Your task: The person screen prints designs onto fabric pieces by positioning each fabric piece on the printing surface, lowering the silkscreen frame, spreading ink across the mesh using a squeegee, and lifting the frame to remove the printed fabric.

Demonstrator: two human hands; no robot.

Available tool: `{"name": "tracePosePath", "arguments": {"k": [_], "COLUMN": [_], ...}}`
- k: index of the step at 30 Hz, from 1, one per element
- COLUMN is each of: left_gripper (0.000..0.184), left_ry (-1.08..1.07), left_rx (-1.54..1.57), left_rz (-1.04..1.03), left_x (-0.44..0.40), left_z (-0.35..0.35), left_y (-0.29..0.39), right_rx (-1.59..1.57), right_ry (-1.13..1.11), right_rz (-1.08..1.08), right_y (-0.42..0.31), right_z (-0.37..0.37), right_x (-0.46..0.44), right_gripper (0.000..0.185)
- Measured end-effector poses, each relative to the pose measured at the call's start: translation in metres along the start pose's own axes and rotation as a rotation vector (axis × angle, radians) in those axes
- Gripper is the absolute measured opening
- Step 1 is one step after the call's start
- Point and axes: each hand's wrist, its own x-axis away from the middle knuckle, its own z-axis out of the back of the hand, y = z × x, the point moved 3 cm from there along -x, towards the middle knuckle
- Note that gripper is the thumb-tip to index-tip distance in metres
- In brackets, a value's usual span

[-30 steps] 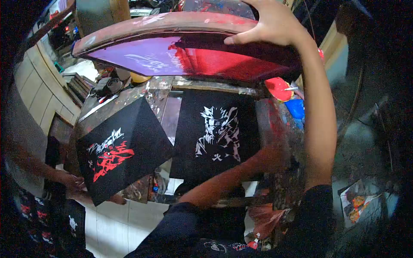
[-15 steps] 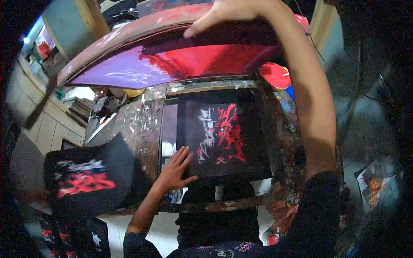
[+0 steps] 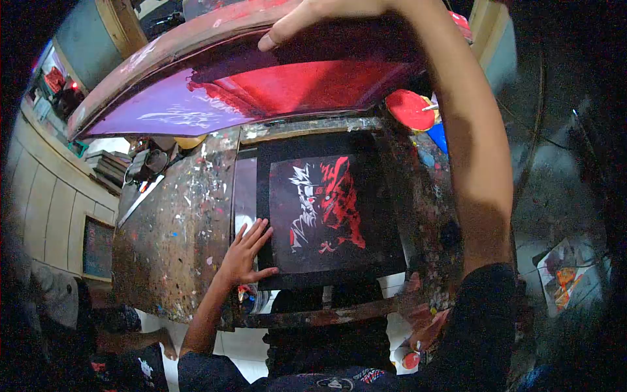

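A black fabric panel (image 3: 385, 235) with a white and red print lies flat on the table in the middle. My left hand (image 3: 247, 256) rests on its left edge, fingers spread and holding nothing. Above the far side, a silk screen frame (image 3: 157, 55) is tilted up, its mesh purple on the left and coated with red ink on the right. My right hand (image 3: 326, 13) grips the frame's upper edge, the thumb on the near side. The other fingers are cut off or hidden at the top of the view.
A red-coated tub (image 3: 411, 110) stands at the table's far right. The paint-spattered table (image 3: 170, 248) extends left, with a dark metal item (image 3: 149, 166) and stacked boards (image 3: 108, 168) beyond. Another person (image 3: 59, 313) is at the lower left, near dark printed fabric (image 3: 147, 366).
The black printed piece held out at the left has left that spot, uncovering the table corner. My hands keep their places on the panel and the frame; the whole view has shifted slightly.
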Motion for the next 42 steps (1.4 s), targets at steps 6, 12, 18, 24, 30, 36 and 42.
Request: {"name": "tracePosePath", "arguments": {"k": [6,12,18,24,30,36,42], "left_gripper": [0.097,0.074,0.069,0.090,0.094,0.093,0.097], "left_ry": [0.029,0.244,0.113,0.091,0.008,0.010,0.010], "left_rx": [0.115,0.182,0.028,0.065,-0.006,-0.014,-0.013], "left_rz": [0.009,-0.230,-0.287,-0.021,0.006,0.020,0.019], "left_x": [0.001,-0.083,-0.129,-0.024,-0.013,-0.011,-0.012], "left_z": [0.003,0.017,-0.036,-0.001,0.004,0.004,0.002], "left_y": [-0.005,0.062,0.079,-0.018,-0.024,-0.022,-0.025], "right_rx": [0.033,-0.017,0.015,-0.017,-0.062,-0.019,-0.022], "right_ry": [0.043,0.011,-0.013,0.030,-0.016,0.061,0.041], "right_rz": [0.006,0.021,-0.003,0.018,-0.002,-0.018,-0.027], "right_y": [0.005,0.002,0.008,0.011,0.006,0.006,0.004], "right_z": [-0.014,-0.001,-0.007,-0.007,0.002,-0.005,-0.004], "right_x": [-0.010,-0.003,-0.009,-0.010,-0.004,-0.007,-0.005], "right_gripper": [0.131,0.130,0.134,0.137,0.136,0.137,0.138]}}
